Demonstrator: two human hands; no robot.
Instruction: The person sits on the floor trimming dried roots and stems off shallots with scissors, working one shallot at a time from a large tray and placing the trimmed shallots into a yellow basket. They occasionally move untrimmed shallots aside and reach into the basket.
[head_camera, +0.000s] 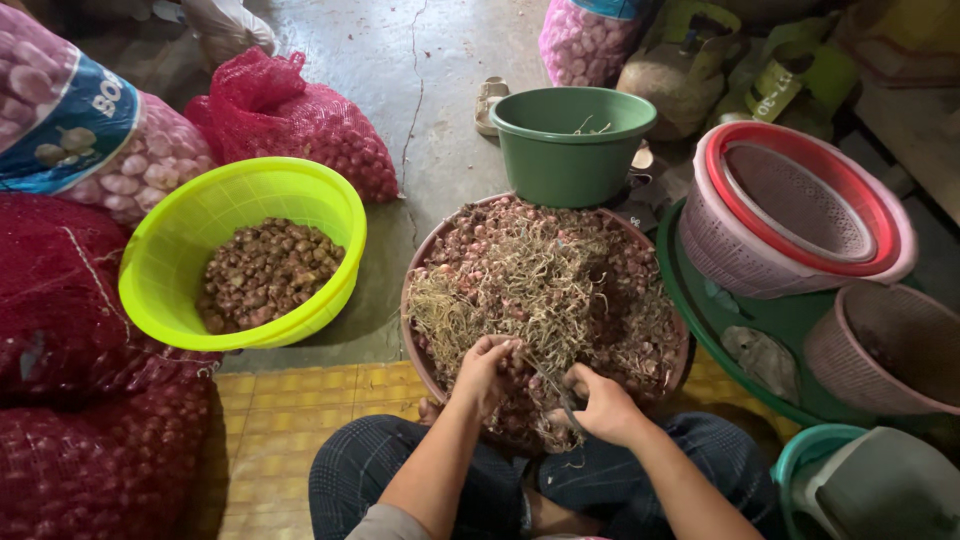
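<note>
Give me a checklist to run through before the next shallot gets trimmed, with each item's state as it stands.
1. Left hand grips a shallot over the round brown basin of untrimmed shallots: ok.
2. Right hand holds the dark scissors: ok.
3. Left fingers out of the way of the blades: cannot tell.
4. Yellow-green plastic basket of trimmed bulbs has room left: ok.
5. Green plastic bucket stands upright behind the basin: ok.
6. Dry roots and stalks cover the pile, hiding bulbs: not ok.

Yellow-green basin (170, 262) holding trimmed bulbs, green bucket (560, 160), pink baskets (740, 250), red mesh sacks (310, 125).
</note>
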